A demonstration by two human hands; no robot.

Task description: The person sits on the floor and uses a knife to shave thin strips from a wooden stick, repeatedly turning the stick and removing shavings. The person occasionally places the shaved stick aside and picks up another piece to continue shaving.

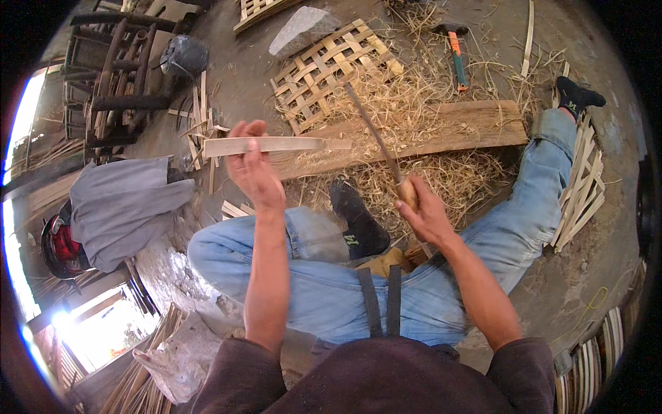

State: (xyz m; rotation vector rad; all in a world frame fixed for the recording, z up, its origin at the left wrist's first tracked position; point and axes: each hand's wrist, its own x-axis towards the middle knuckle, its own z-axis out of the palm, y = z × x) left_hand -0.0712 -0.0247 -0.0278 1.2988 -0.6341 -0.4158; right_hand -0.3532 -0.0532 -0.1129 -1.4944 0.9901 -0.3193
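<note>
My left hand [254, 168] holds a flat pale bamboo strip [289, 145] that runs level to the right, above my knee. My right hand [426, 214] grips the wooden handle of a long narrow knife [372, 127]; its blade points up and to the left, its tip near the strip's right end. Blade and strip look apart. Below both lies a thick wooden plank [441, 131] covered in bamboo shavings [407, 103]. I sit cross-legged in blue jeans, one dark sock [358, 221] between my hands.
A woven bamboo lattice [324, 72] lies beyond the plank, a grey stone [300, 29] and an orange-handled hammer [456, 55] further back. Another lattice [583, 190] sits under my right leg. Grey cloth [117, 203], a wooden chair frame [110, 76] and strip bundles [148, 379] are on the left.
</note>
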